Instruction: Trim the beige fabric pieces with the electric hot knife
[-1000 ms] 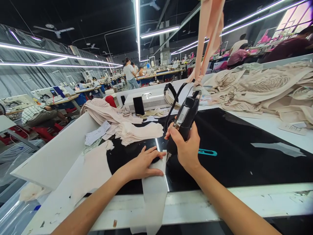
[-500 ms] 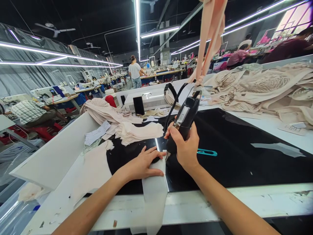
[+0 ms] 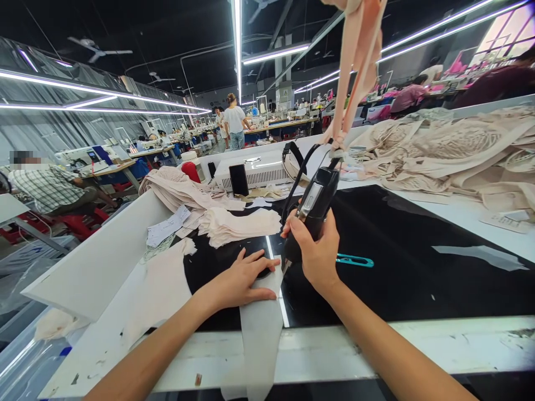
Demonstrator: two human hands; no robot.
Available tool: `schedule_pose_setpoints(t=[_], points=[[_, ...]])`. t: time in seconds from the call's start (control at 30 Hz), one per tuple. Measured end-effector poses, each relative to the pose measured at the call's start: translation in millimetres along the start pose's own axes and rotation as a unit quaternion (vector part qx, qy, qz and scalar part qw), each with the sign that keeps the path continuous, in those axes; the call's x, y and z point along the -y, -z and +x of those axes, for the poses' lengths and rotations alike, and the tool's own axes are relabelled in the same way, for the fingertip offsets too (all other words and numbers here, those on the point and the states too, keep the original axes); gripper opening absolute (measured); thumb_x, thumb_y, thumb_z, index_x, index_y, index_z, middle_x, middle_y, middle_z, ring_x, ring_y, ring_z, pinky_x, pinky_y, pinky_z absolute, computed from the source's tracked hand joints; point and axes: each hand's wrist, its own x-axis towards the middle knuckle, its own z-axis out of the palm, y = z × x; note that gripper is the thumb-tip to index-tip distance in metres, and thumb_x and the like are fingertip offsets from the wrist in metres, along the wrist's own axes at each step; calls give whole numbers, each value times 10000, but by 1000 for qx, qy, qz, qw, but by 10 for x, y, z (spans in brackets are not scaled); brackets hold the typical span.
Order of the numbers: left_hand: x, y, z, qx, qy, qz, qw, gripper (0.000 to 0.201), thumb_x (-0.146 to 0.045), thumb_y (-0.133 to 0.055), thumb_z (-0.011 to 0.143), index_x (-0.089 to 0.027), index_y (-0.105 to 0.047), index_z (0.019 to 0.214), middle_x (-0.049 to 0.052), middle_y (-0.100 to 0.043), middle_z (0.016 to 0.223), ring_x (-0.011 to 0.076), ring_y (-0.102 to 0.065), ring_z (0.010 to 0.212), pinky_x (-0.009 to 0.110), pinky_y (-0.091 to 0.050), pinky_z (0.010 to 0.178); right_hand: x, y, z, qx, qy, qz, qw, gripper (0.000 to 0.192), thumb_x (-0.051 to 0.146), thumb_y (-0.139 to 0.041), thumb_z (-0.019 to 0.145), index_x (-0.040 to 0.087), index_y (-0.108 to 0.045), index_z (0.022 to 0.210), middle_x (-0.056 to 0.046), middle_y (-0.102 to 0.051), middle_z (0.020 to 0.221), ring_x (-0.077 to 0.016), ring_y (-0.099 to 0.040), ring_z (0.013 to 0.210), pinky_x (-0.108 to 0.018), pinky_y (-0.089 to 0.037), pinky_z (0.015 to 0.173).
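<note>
Head view. The left hand (image 3: 242, 283) lies palm down with its fingers spread, pressing on a thin, whitish, translucent strip of sheet material (image 3: 261, 337). The right hand (image 3: 318, 253) is wrapped around a black, block-bodied hand-held tool with a metal side plate (image 3: 324, 184), its lower tip angled down just beside the strip's right edge; whether tip and strip touch cannot be told. Peach-coloured fabric bands (image 3: 353, 72) rise from the tool's top, and a black flexible cord (image 3: 297, 179) loops at its left.

Likely faults: the left fingertips lie near the tool's tip, so a leftward slip could bring it against them. The strip's lower end hangs over the near edge of the white-topped table (image 3: 326, 348); a snag there, or lighter pressure, could skew the strip. The cord might catch the right fingers if the tool were swung left.

Edges and room: rightward, the glossy black work surface (image 3: 388, 289) offers the widest space, interrupted by a turquoise, slotted plastic implement (image 3: 357, 260) near the right hand and a pale, flat scrap (image 3: 480, 255) farther off. Leftward, room is narrow: a stack of cream fabric pieces (image 3: 240, 224) lies beyond the left hand, and a white upright panel (image 3: 104, 250) bounds that side.
</note>
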Motion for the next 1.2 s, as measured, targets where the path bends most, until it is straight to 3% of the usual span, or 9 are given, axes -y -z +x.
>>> schedule_pose_setpoints(t=[0.13,0.23,0.57,0.87,1.2], points=[[-47,20,-14,15,13,24,1000,528,-534,-890,1115,-362,-699,1576,58,-572,1879,441,-278,1874,844,-51,1496,-10,-18,-3,-1,-2,5,1000,318,431,-935,901,281,-684,1025,54,-751,847,-148,-678,652,-295,-661,646],[-100,35,-3,22,21,41,999,489,-504,-902,1113,-350,-718,1539,49,-542,1900,441,-280,1873,848,-72,1495,-21,-18,1,4,3,3,1000,306,426,-925,906,281,-681,1019,53,-752,836,-150,-682,642,-290,-637,626],[-145,49,13,24,15,38,999,479,-441,-937,1091,-360,-740,1519,30,-526,1910,451,-303,1862,863,-58,1486,-83,-9,75,-2,15,13,1000,316,437,-942,927,274,-691,1029,55,-751,860,-145,-686,655,-291,-630,639],[-110,44,23,13,3,17,1000,497,-505,-935,1077,-362,-735,1509,56,-582,1872,459,-331,1853,870,-47,1481,-94,-45,75,4,16,1,1000,346,490,-935,955,283,-669,1032,48,-746,870,-159,-672,667,-324,-633,654],[-132,55,37,15,10,14,1000,530,-473,-960,1053,-358,-724,1514,67,-651,1809,442,-358,1845,860,-37,1483,-92,-44,53,16,11,-10,1000,291,413,-915,938,282,-675,1038,54,-752,855,-160,-688,678,-311,-638,669]])
